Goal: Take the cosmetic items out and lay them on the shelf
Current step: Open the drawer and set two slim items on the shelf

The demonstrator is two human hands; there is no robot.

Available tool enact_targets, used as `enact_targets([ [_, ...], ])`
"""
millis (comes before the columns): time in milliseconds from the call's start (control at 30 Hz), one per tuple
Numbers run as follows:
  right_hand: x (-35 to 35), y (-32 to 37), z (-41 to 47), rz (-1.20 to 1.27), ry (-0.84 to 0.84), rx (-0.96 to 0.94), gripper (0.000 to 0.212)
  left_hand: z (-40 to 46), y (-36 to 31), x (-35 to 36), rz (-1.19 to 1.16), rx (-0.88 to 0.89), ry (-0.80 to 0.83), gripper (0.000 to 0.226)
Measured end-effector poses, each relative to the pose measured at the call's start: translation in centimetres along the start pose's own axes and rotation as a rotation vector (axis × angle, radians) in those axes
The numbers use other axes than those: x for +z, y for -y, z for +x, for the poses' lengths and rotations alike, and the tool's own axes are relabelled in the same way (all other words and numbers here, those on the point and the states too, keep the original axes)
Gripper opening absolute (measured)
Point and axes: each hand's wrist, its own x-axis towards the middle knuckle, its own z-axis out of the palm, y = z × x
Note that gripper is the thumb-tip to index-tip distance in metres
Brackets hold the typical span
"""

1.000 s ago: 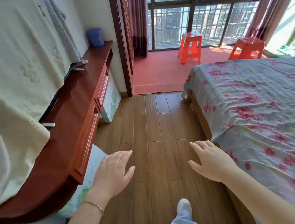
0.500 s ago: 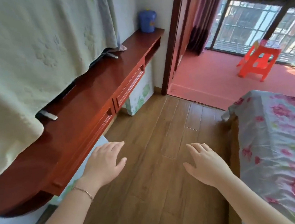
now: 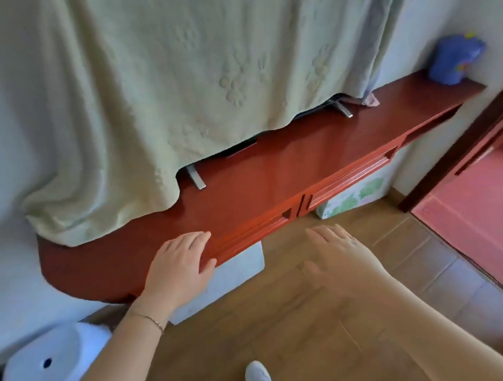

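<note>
Red wooden shelf (image 3: 273, 175) now fills mid-frame, square to the viewer where half a second ago it ran off at an angle; no cosmetic items can be made out. Left hand (image 3: 179, 270), fingers straight and together, has moved from over the floor to the shelf's front edge. Right hand (image 3: 339, 257), blurred, fingers loosely extended, hovers beside the shelf above the wooden floor (image 3: 292, 327); green blanket (image 3: 168, 89) drapes onto the shelf top.

Soft, even daylight; motion blur smears the right hand (image 3: 339, 261); wide-angle distortion bends the red-brown wooden shelf (image 3: 274, 181)
</note>
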Motion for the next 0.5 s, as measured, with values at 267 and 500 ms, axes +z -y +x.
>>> enact_targets([
  [267, -0.5, -0.3, 8.7, -0.106, 0.040, -0.252, 0.061, 0.8, 0.9, 0.3, 0.004, -0.209, -0.101, 0.048],
  [500, 1.3, 0.2, 12.4, -0.188, 0.115, -0.406, 0.063, 0.2, 0.5, 1.6, 0.001, -0.316, -0.098, 0.046],
])
